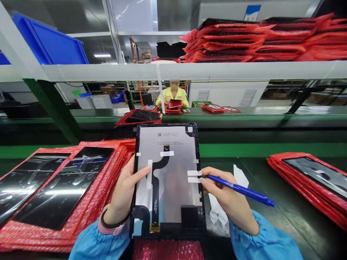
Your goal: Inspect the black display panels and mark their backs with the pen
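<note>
A tablet-sized screen panel is held upright, its silvery back facing me, with a black ribbon cable and several white tape strips. My left hand grips its left edge, the thumb lying on the back beside a tape strip. In my right hand is a blue pen, its tip end at the panel's right edge beside two short white strips. The right fingertips are at that edge. Red bubble wrap shows below the panel.
Black screens lie on red bubble wrap at the left. Another wrapped stack is at the right. Crumpled white paper lies near my right hand. Across the bench sits a person in yellow. Red packages fill the upper shelf.
</note>
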`<act>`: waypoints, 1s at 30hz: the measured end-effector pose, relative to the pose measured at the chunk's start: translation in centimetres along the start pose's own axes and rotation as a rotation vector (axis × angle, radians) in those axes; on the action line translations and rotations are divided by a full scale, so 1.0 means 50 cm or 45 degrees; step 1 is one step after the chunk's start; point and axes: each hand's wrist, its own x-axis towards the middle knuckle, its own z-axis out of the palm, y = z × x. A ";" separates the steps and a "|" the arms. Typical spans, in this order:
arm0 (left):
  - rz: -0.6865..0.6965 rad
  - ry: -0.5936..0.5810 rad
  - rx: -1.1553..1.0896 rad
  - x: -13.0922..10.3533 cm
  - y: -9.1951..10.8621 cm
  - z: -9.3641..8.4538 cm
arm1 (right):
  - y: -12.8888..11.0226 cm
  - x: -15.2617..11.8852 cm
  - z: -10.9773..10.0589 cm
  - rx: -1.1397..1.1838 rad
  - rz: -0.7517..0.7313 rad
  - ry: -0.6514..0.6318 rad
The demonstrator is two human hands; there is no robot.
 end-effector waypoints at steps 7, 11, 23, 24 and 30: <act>0.138 0.022 0.077 0.018 -0.006 0.003 | 0.006 0.031 0.022 -0.089 -0.055 0.168; 0.276 0.047 0.251 0.020 -0.010 -0.009 | 0.032 0.050 0.021 0.060 -0.038 0.109; 0.544 -0.768 0.820 0.046 -0.036 -0.009 | 0.044 0.015 0.055 0.826 0.249 -0.155; 0.532 -0.783 0.809 0.042 -0.034 -0.005 | 0.048 0.014 0.055 0.833 0.289 -0.119; 0.848 -0.947 0.925 -0.015 -0.020 0.015 | 0.073 0.012 0.052 0.801 0.187 -0.199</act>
